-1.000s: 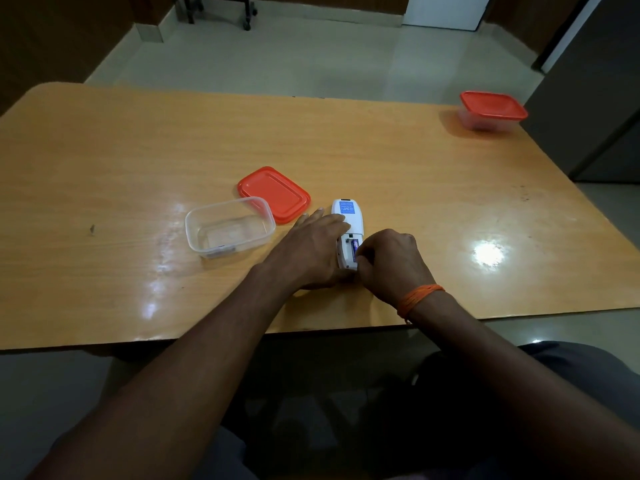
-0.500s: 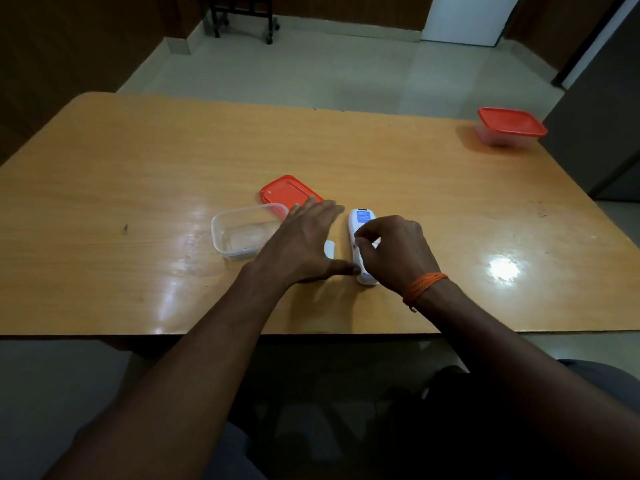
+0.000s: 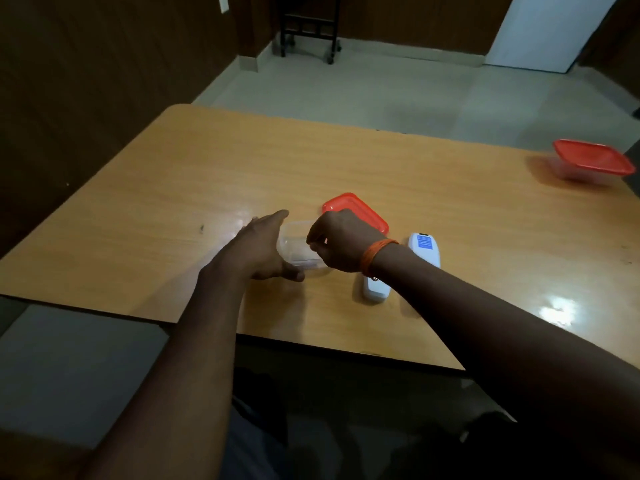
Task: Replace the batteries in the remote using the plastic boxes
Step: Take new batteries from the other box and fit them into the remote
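The open clear plastic box (image 3: 298,252) sits on the table (image 3: 214,174) near its front edge. My left hand (image 3: 263,247) lies against the box's left side, fingers spread and straight, thumb at its near corner. My right hand (image 3: 341,242) hovers over the box with its fingertips pinched together; anything between them is too small to see. The white remote (image 3: 424,249) lies to the right, face down, and my right forearm crosses its middle. The box's red lid (image 3: 363,211) lies flat just behind my right hand.
A second clear box with a red lid on it (image 3: 593,160) stands at the far right edge of the table. The table's left corner and front edge are close to my arms. A dark wheeled stand (image 3: 308,29) is on the floor beyond.
My right hand left the remote and moved left over the clear box, fingers pinched. My left hand slid left to the box's side. The camera view turned left.
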